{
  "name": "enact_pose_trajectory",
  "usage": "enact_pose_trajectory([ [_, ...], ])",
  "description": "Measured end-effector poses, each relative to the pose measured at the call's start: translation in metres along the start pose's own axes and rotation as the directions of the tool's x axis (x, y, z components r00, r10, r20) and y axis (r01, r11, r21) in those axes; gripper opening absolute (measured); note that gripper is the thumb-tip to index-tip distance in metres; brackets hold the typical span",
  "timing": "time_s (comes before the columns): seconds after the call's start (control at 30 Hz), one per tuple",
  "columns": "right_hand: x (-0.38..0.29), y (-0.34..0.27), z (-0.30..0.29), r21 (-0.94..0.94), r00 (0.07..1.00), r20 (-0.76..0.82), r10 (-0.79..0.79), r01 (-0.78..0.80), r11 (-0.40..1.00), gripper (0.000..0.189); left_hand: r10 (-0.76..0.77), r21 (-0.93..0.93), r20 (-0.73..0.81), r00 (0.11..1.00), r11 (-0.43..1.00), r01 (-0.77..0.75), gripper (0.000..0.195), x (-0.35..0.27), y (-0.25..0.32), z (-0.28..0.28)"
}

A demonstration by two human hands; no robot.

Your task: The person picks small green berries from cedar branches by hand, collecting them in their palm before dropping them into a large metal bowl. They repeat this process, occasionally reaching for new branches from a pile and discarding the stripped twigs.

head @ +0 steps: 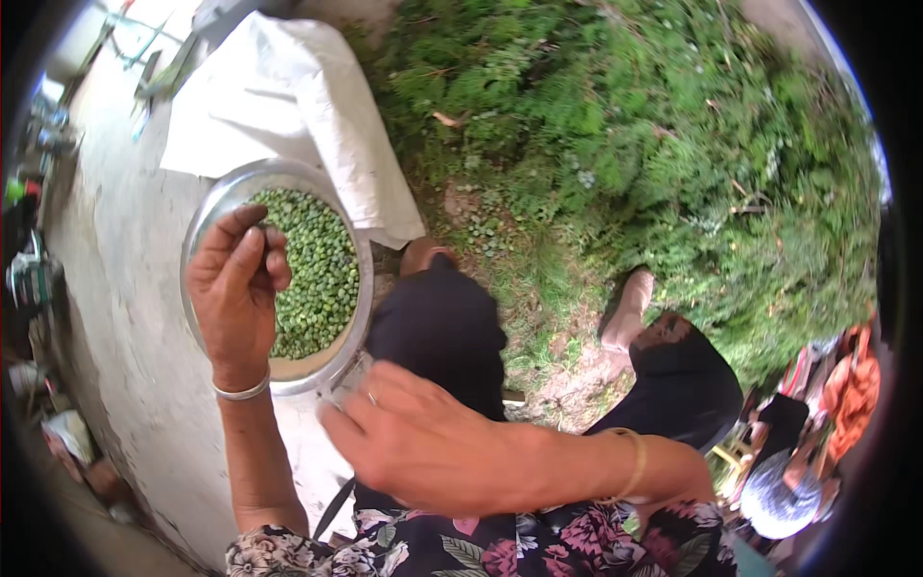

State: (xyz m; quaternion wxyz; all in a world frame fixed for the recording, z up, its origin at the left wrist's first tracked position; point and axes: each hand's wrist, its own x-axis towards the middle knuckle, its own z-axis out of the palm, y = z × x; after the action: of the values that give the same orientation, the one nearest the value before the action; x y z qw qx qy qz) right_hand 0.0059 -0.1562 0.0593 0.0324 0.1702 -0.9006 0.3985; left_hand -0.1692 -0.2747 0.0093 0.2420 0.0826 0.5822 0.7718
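Note:
My left hand (238, 288) is raised over a round metal basin (365, 288), a bangle at its wrist. Its fingers curl in, with thumb and forefinger close together; whether anything small sits between them is unclear. Many small green cones or berries (317, 281) fill much of the basin. My right hand (404, 433) reaches across my lap toward the basin's near side, blurred by motion. The back of this hand faces up, hiding most of the fingertips. A ring is on one finger.
A white woven sack (267, 94) lies against the basin's far rim. Cut green conifer branches (613, 130) are heaped ahead and to the right, reaching my feet. Another person (786, 490) sits at the lower right. Assorted items (36, 274) line the concrete floor's (122, 324) left edge.

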Motion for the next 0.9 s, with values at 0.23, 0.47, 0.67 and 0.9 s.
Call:
enact_pose_trajectory([
  [0.23, -0.153, 0.029, -0.1, 0.215, 0.866, 0.05, 0.497, -0.495, 0.842, 0.025, -0.515, 0.459, 0.857, 0.0, 0.764, -0.454, 0.042, 0.015, 0.015, 0.162],
  [0.47, -0.24, 0.069, -0.137, 0.004, 0.539, -0.116, 0.834, -0.84, 0.543, 0.045, -0.608, 0.656, 0.659, 0.442, 0.178, -0.734, 0.048, 0.112, -0.188, 0.213],
  [0.67, -0.248, 0.091, -0.136, 0.228, 0.496, -0.125, 0.859, -0.828, 0.512, 0.045, -0.143, 0.946, 0.212, 0.967, 0.279, -0.166, 0.043, 0.137, -0.357, 0.14],
  [0.9, -0.244, 0.104, -0.13, 0.24, 0.509, -0.147, 0.848, -0.814, 0.53, 0.053, -0.083, 0.912, 0.127, 0.988, 0.401, -0.084, 0.054, 0.16, -0.426, 0.106],
])
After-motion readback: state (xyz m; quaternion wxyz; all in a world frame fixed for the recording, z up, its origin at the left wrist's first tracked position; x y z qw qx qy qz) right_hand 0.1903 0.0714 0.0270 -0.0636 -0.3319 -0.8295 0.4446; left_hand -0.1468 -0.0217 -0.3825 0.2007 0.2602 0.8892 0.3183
